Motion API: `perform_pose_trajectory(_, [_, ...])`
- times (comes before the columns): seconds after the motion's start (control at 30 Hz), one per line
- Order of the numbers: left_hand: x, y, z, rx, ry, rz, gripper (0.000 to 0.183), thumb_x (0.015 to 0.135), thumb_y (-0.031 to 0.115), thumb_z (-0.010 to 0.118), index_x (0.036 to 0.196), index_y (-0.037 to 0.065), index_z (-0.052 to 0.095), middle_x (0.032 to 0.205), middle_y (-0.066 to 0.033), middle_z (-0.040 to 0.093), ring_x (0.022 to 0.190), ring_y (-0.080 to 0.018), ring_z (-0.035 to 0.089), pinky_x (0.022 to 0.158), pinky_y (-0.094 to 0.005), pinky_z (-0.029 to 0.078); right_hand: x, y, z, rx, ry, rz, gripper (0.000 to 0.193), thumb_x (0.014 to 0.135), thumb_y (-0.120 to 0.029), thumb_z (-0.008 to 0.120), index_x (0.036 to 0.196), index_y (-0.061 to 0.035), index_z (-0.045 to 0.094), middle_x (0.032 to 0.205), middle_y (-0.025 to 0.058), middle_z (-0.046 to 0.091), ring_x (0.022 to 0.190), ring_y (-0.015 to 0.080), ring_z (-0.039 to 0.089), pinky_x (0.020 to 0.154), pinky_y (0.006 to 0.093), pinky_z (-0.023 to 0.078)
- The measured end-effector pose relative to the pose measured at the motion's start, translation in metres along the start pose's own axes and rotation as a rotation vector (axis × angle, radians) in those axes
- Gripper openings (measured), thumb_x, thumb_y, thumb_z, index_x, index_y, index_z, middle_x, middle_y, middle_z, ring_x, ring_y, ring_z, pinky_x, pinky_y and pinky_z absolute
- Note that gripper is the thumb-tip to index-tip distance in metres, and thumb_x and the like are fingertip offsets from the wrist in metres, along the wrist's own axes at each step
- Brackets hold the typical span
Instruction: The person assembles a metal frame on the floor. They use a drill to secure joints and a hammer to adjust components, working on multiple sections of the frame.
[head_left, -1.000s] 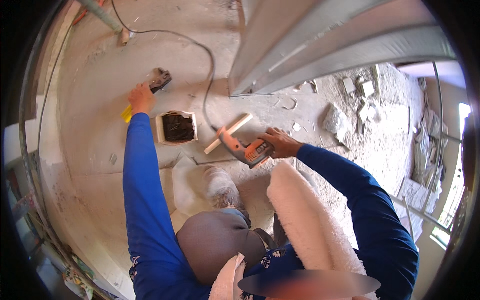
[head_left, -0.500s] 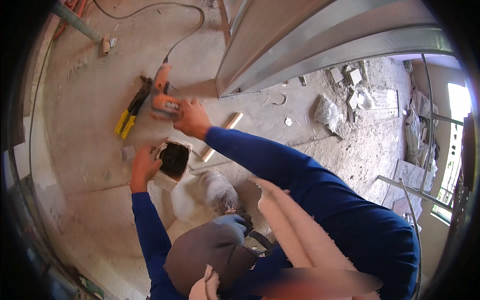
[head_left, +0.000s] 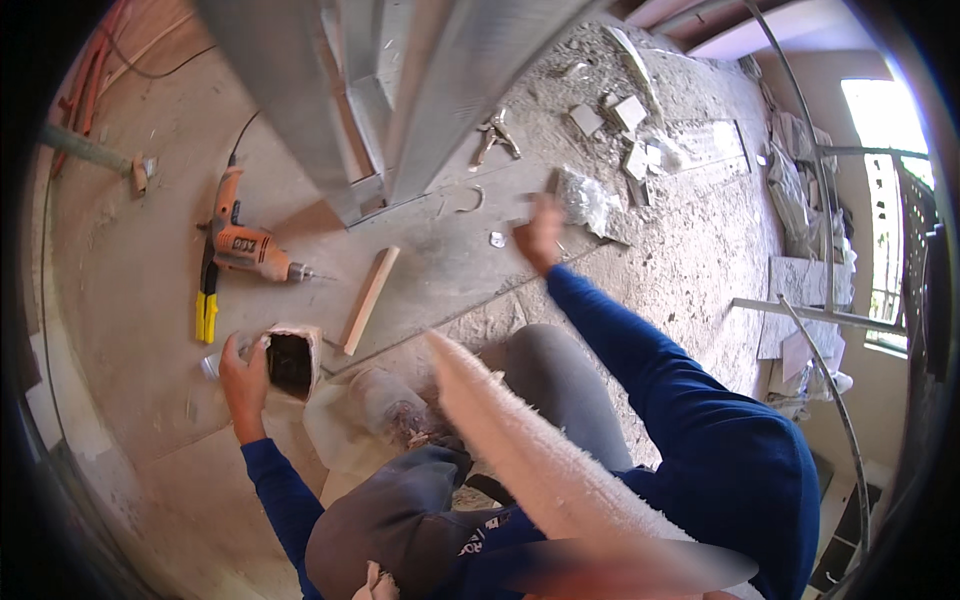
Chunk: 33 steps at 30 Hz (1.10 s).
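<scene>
My left hand [head_left: 245, 380] is beside an open-topped box [head_left: 313, 350] with a dark inside. Its fingers are apart, with the thumb at the box's near left rim. Beyond the fingers lies a small pale piece [head_left: 210, 366]. My right hand [head_left: 541, 236] is stretched out over the floor, just left of a clear plastic bag [head_left: 588, 203]; motion smears its fingers. An orange corded drill [head_left: 250, 252] rests on the floor, its bit pointing right. Partly under it are yellow-handled cutters [head_left: 206, 310]. A wooden strip [head_left: 371, 300] lies between the drill and my legs.
Tall metal profiles [head_left: 420, 110] stand in front. Pliers or a clamp [head_left: 497, 137], a curved hook-like piece [head_left: 470, 199] and broken tile pieces [head_left: 628, 113] lie on the dusty floor. A metal frame [head_left: 825, 220] stands at the right. A clear bottle-like container [head_left: 388, 402] is near my legs.
My right hand has let go of the drill and moved right toward the plastic bag. The drill now lies still. My left hand stays by the box. The view has shifted right.
</scene>
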<state>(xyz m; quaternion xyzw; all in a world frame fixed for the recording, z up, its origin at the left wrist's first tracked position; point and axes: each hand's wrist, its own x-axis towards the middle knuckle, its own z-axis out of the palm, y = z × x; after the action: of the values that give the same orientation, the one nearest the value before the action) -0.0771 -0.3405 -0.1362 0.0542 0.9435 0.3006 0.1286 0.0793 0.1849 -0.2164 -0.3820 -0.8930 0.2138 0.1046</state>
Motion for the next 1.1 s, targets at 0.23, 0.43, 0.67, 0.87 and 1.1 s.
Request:
perform_pose_trajectory(0.23, [-0.006, 0.023, 0.009, 0.090, -0.094, 0.059, 0.036, 0.089, 0.015, 0.068, 0.119, -0.003, 0.062, 0.104, -0.0214, 0.071, 0.095, -0.0318, 0.069, 0.087, -0.0392, 0.053, 0.083, 0.233, -0.071, 0.022, -0.238, 0.457, 0.049, 0.082, -0.038, 0.077, 0.106, 0.0043, 0.069, 0.080, 0.0167, 0.061, 0.082, 0.0244, 0.067, 0.068, 0.0381, 0.053])
perform_pose_trajectory(0.43, [-0.021, 0.039, 0.009, 0.050, -0.143, 0.035, 0.038, 0.088, 0.017, 0.069, 0.120, -0.004, 0.063, 0.105, -0.0232, 0.070, 0.097, -0.0342, 0.068, 0.087, -0.0423, 0.053, 0.097, 0.172, -0.059, 0.617, -0.254, 0.781, 0.047, 0.076, -0.008, 0.078, 0.121, -0.0070, 0.066, 0.091, 0.0155, 0.068, 0.086, 0.0297, 0.069, 0.069, 0.0413, 0.054])
perform_pose_trajectory(0.67, [-0.037, 0.037, 0.009, -0.010, -0.077, 0.064, 0.036, 0.085, 0.018, 0.072, 0.116, 0.000, 0.067, 0.106, -0.0240, 0.070, 0.098, -0.0382, 0.069, 0.084, -0.0439, 0.054, 0.132, 0.018, -0.107, 0.951, -0.443, 0.355, 0.046, 0.088, -0.026, 0.067, 0.131, -0.0099, 0.057, 0.127, 0.0074, 0.061, 0.117, 0.0259, 0.058, 0.095, 0.0475, 0.051])
perform_pose_trajectory(0.87, [-0.039, 0.042, 0.009, -0.001, 0.028, 0.016, 0.031, 0.086, 0.024, 0.072, 0.111, 0.005, 0.068, 0.102, -0.0197, 0.071, 0.096, -0.0390, 0.068, 0.084, -0.0464, 0.054, 0.184, -0.042, -0.018, 0.980, -0.507, 0.082, 0.055, 0.090, -0.029, 0.066, 0.138, -0.0075, 0.054, 0.129, 0.0081, 0.061, 0.118, 0.0275, 0.058, 0.094, 0.0470, 0.049])
perform_pose_trajectory(1.1, [-0.038, 0.040, -0.058, 0.162, 0.286, 0.021, 0.026, 0.086, 0.023, 0.071, 0.101, 0.002, 0.067, 0.095, -0.0206, 0.069, 0.089, -0.0405, 0.067, 0.078, -0.0471, 0.054, 0.160, -0.025, 0.086, 0.689, -0.409, 0.179, 0.024, 0.088, -0.020, 0.063, 0.110, -0.0103, 0.064, 0.099, 0.0031, 0.060, 0.087, 0.0191, 0.057, 0.074, 0.0389, 0.049])
